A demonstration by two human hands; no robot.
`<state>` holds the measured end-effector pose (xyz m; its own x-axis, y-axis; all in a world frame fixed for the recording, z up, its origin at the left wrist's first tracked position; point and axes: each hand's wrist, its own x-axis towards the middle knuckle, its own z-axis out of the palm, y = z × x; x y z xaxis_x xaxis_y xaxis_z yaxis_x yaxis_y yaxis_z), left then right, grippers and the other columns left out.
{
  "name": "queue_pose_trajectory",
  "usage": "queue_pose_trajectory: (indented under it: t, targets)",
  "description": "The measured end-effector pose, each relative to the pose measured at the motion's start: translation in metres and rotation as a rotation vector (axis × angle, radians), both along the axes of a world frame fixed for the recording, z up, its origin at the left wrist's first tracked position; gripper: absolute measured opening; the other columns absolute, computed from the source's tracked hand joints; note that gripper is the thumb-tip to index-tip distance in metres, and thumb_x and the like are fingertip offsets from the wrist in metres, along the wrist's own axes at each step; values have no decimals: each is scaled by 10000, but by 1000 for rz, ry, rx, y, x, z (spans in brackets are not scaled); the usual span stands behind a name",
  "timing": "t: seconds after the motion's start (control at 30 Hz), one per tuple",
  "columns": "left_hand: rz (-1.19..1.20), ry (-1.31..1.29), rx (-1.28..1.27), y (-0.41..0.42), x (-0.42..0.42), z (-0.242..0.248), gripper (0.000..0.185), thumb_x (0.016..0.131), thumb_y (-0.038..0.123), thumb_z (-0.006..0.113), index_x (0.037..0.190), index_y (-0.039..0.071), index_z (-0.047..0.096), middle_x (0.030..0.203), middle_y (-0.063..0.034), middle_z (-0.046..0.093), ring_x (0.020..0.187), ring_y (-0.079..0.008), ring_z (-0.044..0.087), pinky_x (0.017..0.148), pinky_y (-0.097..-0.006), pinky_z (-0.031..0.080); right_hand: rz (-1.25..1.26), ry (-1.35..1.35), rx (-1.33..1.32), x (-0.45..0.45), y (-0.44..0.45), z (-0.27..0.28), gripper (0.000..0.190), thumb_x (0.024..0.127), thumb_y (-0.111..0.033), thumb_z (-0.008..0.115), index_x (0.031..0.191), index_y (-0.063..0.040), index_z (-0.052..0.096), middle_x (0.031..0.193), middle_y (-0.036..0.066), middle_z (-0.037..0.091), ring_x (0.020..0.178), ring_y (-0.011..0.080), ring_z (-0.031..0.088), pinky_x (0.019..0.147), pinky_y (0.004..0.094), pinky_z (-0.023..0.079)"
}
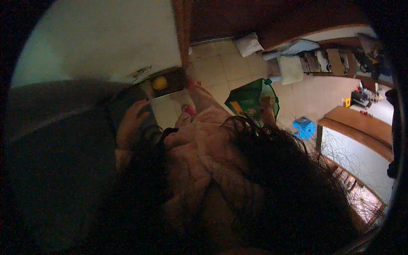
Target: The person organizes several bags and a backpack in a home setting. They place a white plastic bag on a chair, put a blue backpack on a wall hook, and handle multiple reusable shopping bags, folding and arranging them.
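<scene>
My left hand (135, 113) is raised at the left, fingers apart, with nothing visible in it. It is close to a dark surface and a low dark recess in which a round yellow thing (160, 83) shows. On the right, my right hand (267, 103) is at the mouth of a green bag (245, 100) with an orange patch and grips it near its rim; its fingertips are blurred and dim. My clothing (204, 137) and dark hair fill the lower middle. A bare foot (188, 110) with a reddish part shows below on the tiles.
Pale tiled floor (207, 68) runs ahead. A white cushion-like thing (249, 45) lies by the far wall, near a shelf with several items (331, 60). A blue bag or bin (304, 127) stands at the right, beside a wood-topped white counter (357, 124). A pale wall (111, 38) rises at the left.
</scene>
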<state>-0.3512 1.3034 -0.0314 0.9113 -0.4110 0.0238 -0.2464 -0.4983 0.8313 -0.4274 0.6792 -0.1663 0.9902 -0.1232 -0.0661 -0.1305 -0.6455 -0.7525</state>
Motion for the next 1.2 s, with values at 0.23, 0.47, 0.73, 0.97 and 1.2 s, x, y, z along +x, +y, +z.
queue_pose_trajectory:
  t: [0.23, 0.47, 0.73, 0.97, 1.2]
  targets:
    - [-150, -152, 141, -31, 33, 6, 394, 847, 96, 620, 1237, 87, 564, 1258, -133, 559, 1183, -308, 511, 1000, -375, 400, -96, -6, -507, -54, -14, -2, 283, 798, -77, 542, 1072, -21, 591, 989, 254, 595, 900, 438, 586, 707, 512, 469]
    - [-202, -47, 223, -48, 65, 3, 410, 830, 119, 648, 1231, 96, 567, 1236, -136, 574, 1134, -318, 542, 968, -377, 421, -368, 142, -551, -67, -20, -22, 311, 785, -40, 563, 1073, -93, 666, 980, 179, 644, 826, 360, 625, 711, 464, 513]
    - [-318, -83, 350, -69, 122, 6, 405, 839, 155, 631, 1226, 60, 556, 1272, -163, 543, 1175, -328, 513, 989, -375, 403, -449, 294, -569, -48, -18, -23, 323, 775, -78, 609, 1090, -123, 665, 989, 171, 661, 874, 354, 637, 701, 466, 512]
    - [-449, -62, 397, -212, 139, 76, 433, 858, 211, 608, 1275, 117, 545, 1327, -123, 508, 1219, -312, 486, 1024, -375, 376, -322, -108, -796, -70, -107, 4, 270, 771, -79, 579, 1018, -123, 678, 979, 134, 643, 892, 353, 604, 688, 461, 504]
    - [-460, 59, 367, -273, 142, 108, 436, 852, 172, 618, 1277, 103, 547, 1357, -126, 479, 1236, -280, 472, 995, -363, 406, -373, 8, -695, -45, -147, 21, 120, 754, -43, 559, 817, -70, 658, 896, 127, 593, 804, 349, 604, 645, 453, 485]
